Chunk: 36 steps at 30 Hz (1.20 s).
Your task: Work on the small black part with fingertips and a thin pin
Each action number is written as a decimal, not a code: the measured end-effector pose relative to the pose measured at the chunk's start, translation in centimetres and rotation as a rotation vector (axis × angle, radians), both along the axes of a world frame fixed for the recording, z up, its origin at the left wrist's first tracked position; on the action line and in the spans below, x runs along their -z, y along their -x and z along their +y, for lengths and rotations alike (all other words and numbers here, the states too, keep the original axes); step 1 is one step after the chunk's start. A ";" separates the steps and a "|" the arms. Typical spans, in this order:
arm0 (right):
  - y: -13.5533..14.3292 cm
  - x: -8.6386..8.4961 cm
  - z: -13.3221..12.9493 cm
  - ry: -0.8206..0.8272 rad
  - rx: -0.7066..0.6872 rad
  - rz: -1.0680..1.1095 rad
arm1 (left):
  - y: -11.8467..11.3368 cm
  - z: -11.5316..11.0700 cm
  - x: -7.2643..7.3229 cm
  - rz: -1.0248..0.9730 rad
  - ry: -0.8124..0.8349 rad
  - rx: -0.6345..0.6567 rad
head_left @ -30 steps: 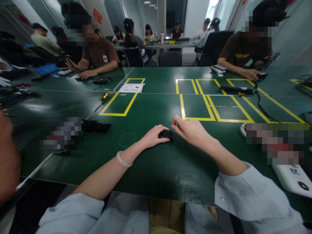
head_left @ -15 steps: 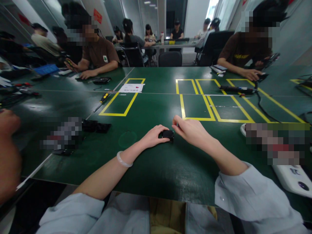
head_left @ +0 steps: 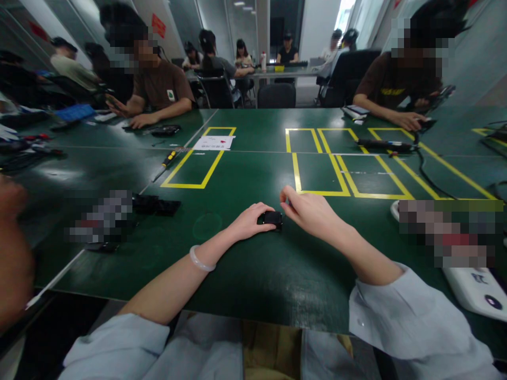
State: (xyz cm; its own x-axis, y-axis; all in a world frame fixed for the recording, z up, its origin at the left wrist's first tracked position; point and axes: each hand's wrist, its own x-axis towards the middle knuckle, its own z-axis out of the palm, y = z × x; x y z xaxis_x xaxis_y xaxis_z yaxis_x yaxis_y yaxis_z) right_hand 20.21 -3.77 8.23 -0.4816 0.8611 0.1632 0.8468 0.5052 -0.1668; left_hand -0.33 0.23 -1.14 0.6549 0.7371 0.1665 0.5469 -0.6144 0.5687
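On the green table (head_left: 237, 274), a small black box-like part (head_left: 273, 218) stands between the thumb and fingers of my left hand (head_left: 252, 221). The part's exact kind is too small to make out. My right hand (head_left: 311, 211) hangs just right of the part, apart from it. Its fingers are curled in and closed together; whatever they hold, if anything, is hidden. A pale bangle (head_left: 201, 258) circles my left wrist.
Black parts (head_left: 156, 205) lie to the left, and a white case (head_left: 475, 290) to the right. A yellow-handled screwdriver (head_left: 165, 164), a paper sheet (head_left: 214, 142) and yellow tape outlines (head_left: 322, 193) are farther out. A co-worker's arm (head_left: 13, 253) is at the left edge.
My hands and the black part stay almost in place. The co-worker's arm at the left edge has shifted slightly to the left.
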 end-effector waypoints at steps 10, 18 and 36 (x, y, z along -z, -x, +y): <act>-0.1 0.1 -0.1 -0.012 -0.012 0.017 | 0.0 0.1 0.0 0.007 -0.005 -0.010; 0.0 0.0 -0.1 -0.016 -0.003 0.011 | 0.0 -0.1 -0.3 0.014 0.017 -0.013; 0.0 -0.2 -0.4 0.003 -0.014 0.031 | 0.0 0.0 0.0 0.000 -0.004 -0.003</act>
